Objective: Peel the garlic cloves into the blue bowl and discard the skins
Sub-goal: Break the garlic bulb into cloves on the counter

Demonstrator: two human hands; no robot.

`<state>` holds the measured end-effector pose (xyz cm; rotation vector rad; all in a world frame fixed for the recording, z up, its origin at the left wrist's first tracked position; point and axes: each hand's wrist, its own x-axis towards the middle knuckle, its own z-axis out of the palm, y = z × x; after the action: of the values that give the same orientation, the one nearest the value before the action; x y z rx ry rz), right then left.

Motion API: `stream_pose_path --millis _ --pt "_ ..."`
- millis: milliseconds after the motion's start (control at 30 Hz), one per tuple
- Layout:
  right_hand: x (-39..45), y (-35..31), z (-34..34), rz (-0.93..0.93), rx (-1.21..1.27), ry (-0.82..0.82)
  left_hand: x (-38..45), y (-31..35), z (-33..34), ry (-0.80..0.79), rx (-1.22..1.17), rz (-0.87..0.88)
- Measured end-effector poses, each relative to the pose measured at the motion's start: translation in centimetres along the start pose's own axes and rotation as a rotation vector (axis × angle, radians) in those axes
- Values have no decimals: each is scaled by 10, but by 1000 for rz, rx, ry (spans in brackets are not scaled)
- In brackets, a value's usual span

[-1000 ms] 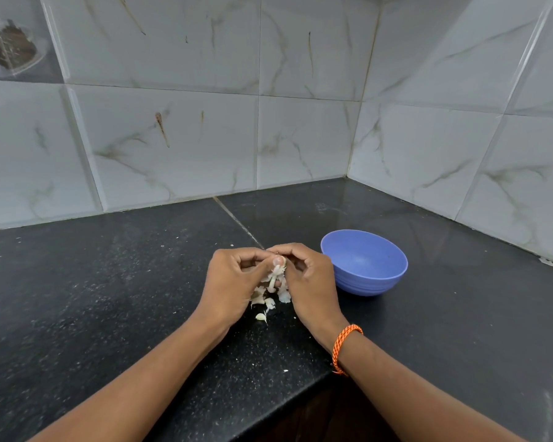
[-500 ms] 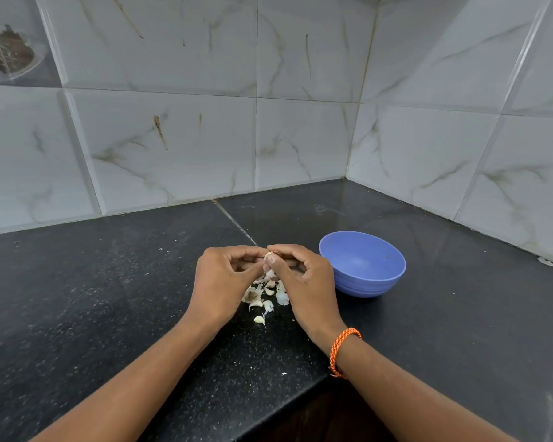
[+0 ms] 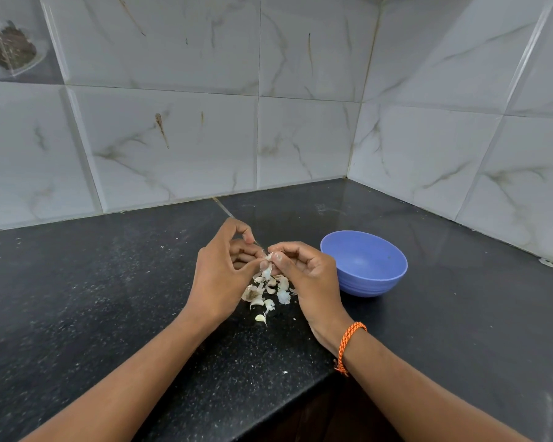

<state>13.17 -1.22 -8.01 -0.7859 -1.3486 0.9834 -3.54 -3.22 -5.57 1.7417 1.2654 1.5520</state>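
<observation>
- A garlic clove (image 3: 269, 257) is pinched between the thumb and fingers of the right hand (image 3: 307, 275), at the spot where the two hands meet above the surface (image 3: 109, 298).
- A strip of skin (image 3: 266, 272) is seen hanging down from the clove, and it appears to be gripped by the thumb of the left hand (image 3: 219, 275), whose fingers are curled inward.
- Directly beneath the hands, a small heap of loose garlic skins (image 3: 267, 293) is spread on the dark speckled surface; whether unpeeled cloves lie among them cannot be told.
- One small pale piece (image 3: 260, 318) is set apart from the heap, on the wrist side of it.
- The blue bowl (image 3: 364, 264) is placed upright just beside the right hand, on its outer side; nothing can be made out inside it.
- An orange braided band (image 3: 348, 344) is worn on the right wrist.
- Pale marbled wall tiles (image 3: 173, 138) are seen beyond the hands.
</observation>
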Motion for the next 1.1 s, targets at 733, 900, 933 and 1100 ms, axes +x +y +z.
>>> stream_pose_path --millis 733,900,933,1100 --pt "-1 4 2 -145 -155 36 -4 2 3 109 197 130" --pt "-1 2 3 -110 -131 26 -5 3 3 101 152 118" --pt "-1 2 3 -91 -114 29 -5 3 3 102 135 110" --pt "-1 2 3 -77 -87 27 -2 0 2 98 106 95"
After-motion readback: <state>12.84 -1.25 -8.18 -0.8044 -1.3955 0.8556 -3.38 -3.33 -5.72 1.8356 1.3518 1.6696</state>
